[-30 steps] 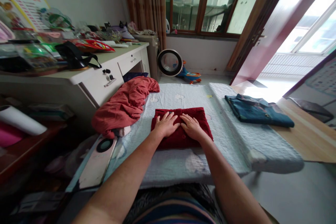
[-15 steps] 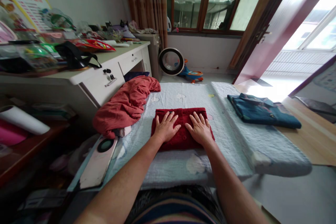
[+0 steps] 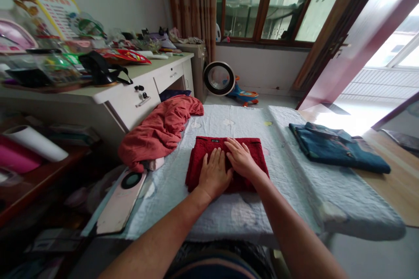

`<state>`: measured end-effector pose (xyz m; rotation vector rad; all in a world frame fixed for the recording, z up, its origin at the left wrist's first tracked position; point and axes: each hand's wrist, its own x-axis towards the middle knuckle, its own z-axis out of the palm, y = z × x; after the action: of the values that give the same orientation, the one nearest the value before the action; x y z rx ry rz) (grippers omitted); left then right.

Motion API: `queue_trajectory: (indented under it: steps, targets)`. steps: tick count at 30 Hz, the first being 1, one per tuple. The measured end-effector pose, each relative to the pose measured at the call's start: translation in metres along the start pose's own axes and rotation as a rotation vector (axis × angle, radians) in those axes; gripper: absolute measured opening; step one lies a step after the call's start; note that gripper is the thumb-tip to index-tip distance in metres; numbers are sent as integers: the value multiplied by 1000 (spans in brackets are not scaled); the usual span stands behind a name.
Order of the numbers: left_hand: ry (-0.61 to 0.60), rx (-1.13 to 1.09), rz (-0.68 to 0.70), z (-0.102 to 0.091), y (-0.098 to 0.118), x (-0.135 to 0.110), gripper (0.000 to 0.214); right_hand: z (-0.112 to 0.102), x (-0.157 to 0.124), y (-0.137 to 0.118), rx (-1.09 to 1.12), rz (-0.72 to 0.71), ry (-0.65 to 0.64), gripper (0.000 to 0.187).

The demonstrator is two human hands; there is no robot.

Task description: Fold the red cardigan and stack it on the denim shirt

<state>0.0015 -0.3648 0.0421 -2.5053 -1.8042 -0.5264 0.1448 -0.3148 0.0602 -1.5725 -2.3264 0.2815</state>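
A dark red knitted garment (image 3: 250,150), folded into a rectangle, lies in front of me with a small dark label at its far edge. My left hand (image 3: 215,174) rests flat on its middle, fingers stretched out. Just to the right, my right hand (image 3: 240,157) also lies flat on the garment, its fingertips near the far edge. The two hands almost touch. Beneath the garment is a pale blue quilted cloth (image 3: 225,213) with cloud patterns.
A crumpled coral cloth (image 3: 160,128) lies at the left, near a pale flat case (image 3: 119,209) with a dark round patch. Folded blue jeans (image 3: 337,146) sit at the right. A cluttered white desk (image 3: 118,115) stands left; an open washing-machine door (image 3: 219,78) juts out behind.
Both hands have slid inward, toward each other, over the red garment. The label at its far edge now shows clearly. My view has shifted slightly.
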Motion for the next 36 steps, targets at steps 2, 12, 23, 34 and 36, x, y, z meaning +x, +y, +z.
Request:
queue_trajectory:
  steps: [2,12,23,34,36]
  targets:
    - [-3,17,-13,5,-1,-1,62,5,8,3,-48,-48,-79,49]
    - [-38,48,-50,9,-1,0,65,7,22,18,-220,-62,-112,56]
    - [-74,6,-59,5,-2,1,63,0,40,32,-77,103,-67,62]
    - [324,-458,-286,-4,-94,22,66,-23,-37,110,288,647,243,69]
    - [219,-595,-406,-1,-113,26,76,-22,-46,109,352,694,156,74]
